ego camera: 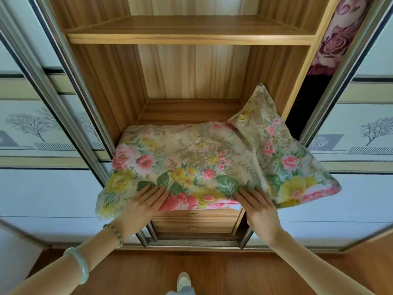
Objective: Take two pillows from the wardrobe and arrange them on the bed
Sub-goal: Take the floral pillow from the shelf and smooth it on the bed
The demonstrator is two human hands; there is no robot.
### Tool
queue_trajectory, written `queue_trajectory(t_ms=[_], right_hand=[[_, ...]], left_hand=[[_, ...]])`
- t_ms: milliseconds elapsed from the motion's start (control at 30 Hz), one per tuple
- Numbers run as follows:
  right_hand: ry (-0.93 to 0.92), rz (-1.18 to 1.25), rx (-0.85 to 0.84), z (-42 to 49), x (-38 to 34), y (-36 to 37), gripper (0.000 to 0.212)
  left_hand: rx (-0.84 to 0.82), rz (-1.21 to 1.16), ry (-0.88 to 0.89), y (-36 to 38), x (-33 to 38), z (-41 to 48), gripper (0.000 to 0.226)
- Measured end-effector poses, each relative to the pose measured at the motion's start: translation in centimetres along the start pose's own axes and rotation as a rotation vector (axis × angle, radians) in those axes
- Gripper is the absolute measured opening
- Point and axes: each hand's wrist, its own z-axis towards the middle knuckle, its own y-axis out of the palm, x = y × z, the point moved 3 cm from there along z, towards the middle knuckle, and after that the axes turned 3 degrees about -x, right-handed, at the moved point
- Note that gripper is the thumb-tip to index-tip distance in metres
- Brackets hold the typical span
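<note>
A floral pillow with pink, yellow and green flowers lies on the lower shelf of the open wooden wardrobe. Its front edge hangs out past the shelf, and its right corner stands up against the side wall. A red-patterned layer shows under the front edge; I cannot tell if that is a second pillow. My left hand holds the front edge left of centre, fingers flat on top and thumb hidden below. My right hand holds the same edge further right in the same way.
An upper shelf spans the wardrobe above. Drawers sit under the pillow. Sliding doors with tree prints flank the opening at left and right. A rose-patterned blanket shows at top right. My foot stands on the wooden floor.
</note>
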Motion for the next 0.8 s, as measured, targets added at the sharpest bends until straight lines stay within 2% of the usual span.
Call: queue_trajectory(t_ms=[33,67,100,133,200,333,467,633,700,733,800], right_hand=[[0.08,-0.017,0.007,-0.2,0.3,0.3,0.038],[0.172,-0.024,0.017,0.0,0.8,0.4,0.031],[0.253,-0.022,0.037,0.5,1.4,0.5,0.028],[0.303,-0.024,0.043,1.1,1.7,0.3,0.036],[0.313,-0.016,0.032,1.8,2.2,0.7,0.041],[0.284,-0.046,0.008,2.0,1.7,1.5,0.032],[0.357,-0.064,0.007,2.3,1.8,2.0,0.033],[0.5,-0.097,0.04,2.1,0.4,1.7,0.035],[0.637,-0.083,0.004,2.0,0.0,1.6,0.036],[0.769,-0.049,-0.046,1.8,-0.2,1.5,0.043],[1.152,0.038,-0.165,1.1,-0.5,1.8,0.057]], left_hand=[[-0.011,0.013,-0.015,-0.1,-0.2,0.0,0.052],[-0.029,0.021,-0.02,0.0,-0.4,0.1,0.048],[-0.083,0.01,-0.03,0.1,-0.8,0.4,0.054],[-0.15,-0.006,-0.016,0.3,-1.0,0.8,0.068],[-0.226,-0.035,0.062,0.7,-1.2,1.5,0.083],[-0.179,-0.1,0.151,0.7,-1.9,5.9,0.079],[-0.152,-0.224,0.027,0.5,-4.7,14.2,0.076],[-0.256,-0.316,-0.023,3.1,-7.2,23.5,0.071],[-0.309,-0.373,-0.013,4.4,-7.6,26.1,0.072],[-0.329,-0.407,-0.015,5.0,-7.8,27.3,0.073],[-0.363,-0.484,-0.035,6.1,-8.2,29.3,0.074]])
